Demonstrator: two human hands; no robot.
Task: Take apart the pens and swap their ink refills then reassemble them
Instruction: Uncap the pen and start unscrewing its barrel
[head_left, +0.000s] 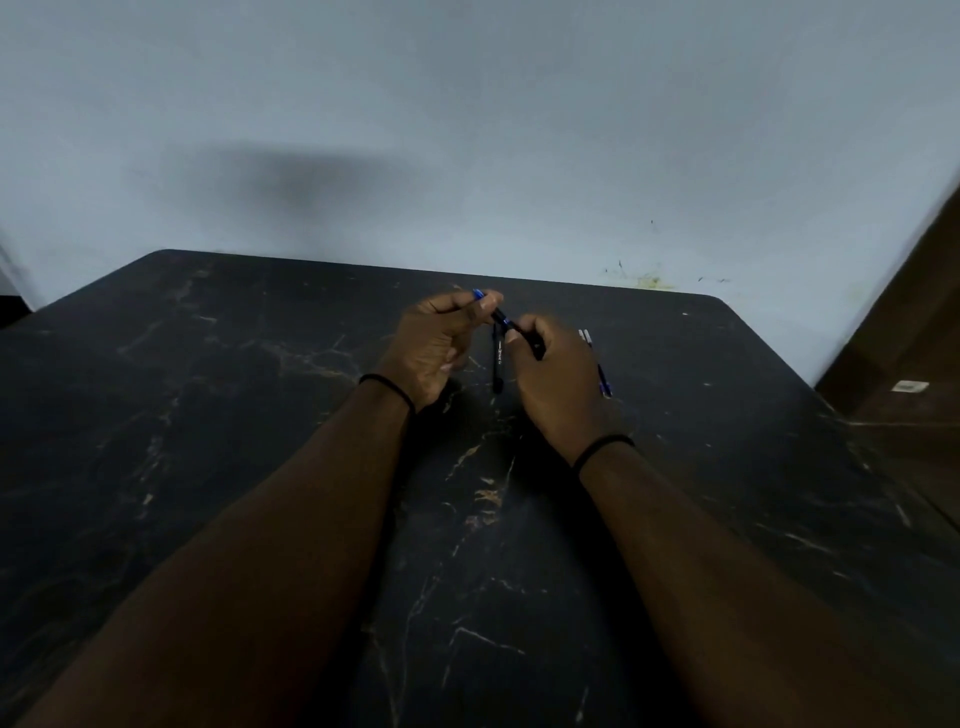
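Both hands hold one dark pen (503, 320) with blue trim above the black marble table (260, 415). My left hand (434, 351) pinches its blue-tipped end near the top. My right hand (556, 379) grips the other end of the barrel. A second black pen piece (497, 364) with white lettering hangs or lies between the hands, pointing toward me. Two thin refills (592, 353) with pale tips and blue lower ends lie on the table just right of my right hand, partly hidden by it.
The table's far edge meets a pale blue-grey wall (467, 130). A brown wooden surface (914, 338) stands at the right beyond the table's corner. Each wrist wears a thin black band.
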